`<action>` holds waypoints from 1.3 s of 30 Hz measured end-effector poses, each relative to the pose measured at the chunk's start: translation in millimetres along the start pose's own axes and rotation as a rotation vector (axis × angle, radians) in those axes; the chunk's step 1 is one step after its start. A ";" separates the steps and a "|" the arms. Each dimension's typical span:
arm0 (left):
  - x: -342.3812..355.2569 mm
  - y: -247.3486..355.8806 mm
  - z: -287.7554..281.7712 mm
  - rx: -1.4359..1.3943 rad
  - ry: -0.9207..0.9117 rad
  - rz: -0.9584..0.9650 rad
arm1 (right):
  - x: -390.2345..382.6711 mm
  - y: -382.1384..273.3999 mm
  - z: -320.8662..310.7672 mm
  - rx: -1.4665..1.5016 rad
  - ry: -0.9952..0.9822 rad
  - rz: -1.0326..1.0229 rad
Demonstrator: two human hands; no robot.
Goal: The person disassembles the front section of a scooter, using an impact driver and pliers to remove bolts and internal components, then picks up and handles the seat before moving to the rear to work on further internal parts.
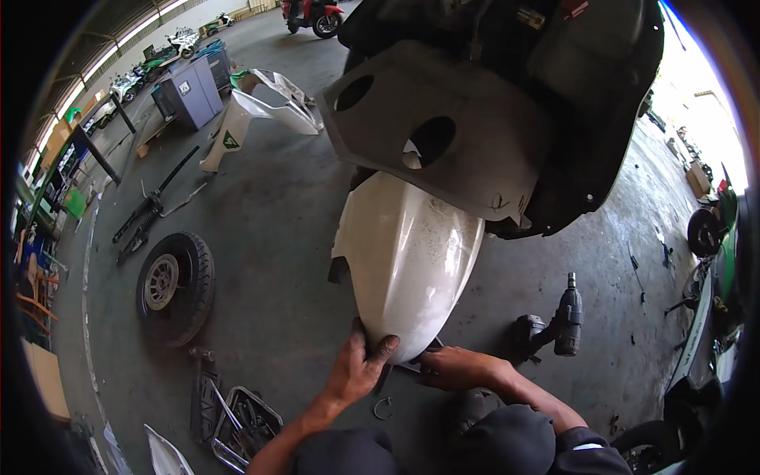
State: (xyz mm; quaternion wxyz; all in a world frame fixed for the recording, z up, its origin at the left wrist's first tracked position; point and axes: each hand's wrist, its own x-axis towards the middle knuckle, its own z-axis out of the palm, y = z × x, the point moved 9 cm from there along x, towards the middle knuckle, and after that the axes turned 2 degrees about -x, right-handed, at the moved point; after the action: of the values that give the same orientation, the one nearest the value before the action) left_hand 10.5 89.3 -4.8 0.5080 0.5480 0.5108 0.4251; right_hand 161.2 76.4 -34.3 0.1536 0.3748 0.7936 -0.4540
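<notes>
A scuffed white scooter front fender [412, 261] sticks out toward me from under a dark grey plastic panel [443, 119] of the scooter body. My left hand [358, 368] is closed on the left side of its near tip, thumb on top and the other fingers partly out of sight. Close to the tip's right side is my right hand [455, 367], its fingers curled in under the edge. A thin dark part shows beside those fingers, but what they grip is mostly hidden.
On the floor at left lie a wheel with tyre [176, 286], a fork with a shock absorber [146, 214] and a white body panel [265, 103]. A cordless impact wrench [566, 321] stands at right. Metal frame parts [247, 427] lie near my left forearm. A grey cabinet [190, 91] stands farther back.
</notes>
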 end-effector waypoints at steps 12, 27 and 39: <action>-2.4 -2.0 -9.2 0.017 0.104 0.114 | 5.0 -6.3 -4.6 -0.057 -0.044 0.090; -2.2 -5.3 -6.5 -0.122 0.034 0.034 | 6.8 -0.9 -3.1 -0.023 0.024 0.019; -4.4 -6.2 -20.2 -0.068 0.119 0.069 | 9.1 11.7 -1.1 0.007 0.102 -0.023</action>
State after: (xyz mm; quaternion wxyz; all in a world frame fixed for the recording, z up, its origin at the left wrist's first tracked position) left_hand -10.7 87.1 -8.2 0.4802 0.5214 0.5062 0.4913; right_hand 163.8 85.0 -46.1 0.1064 0.3891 0.8030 -0.4387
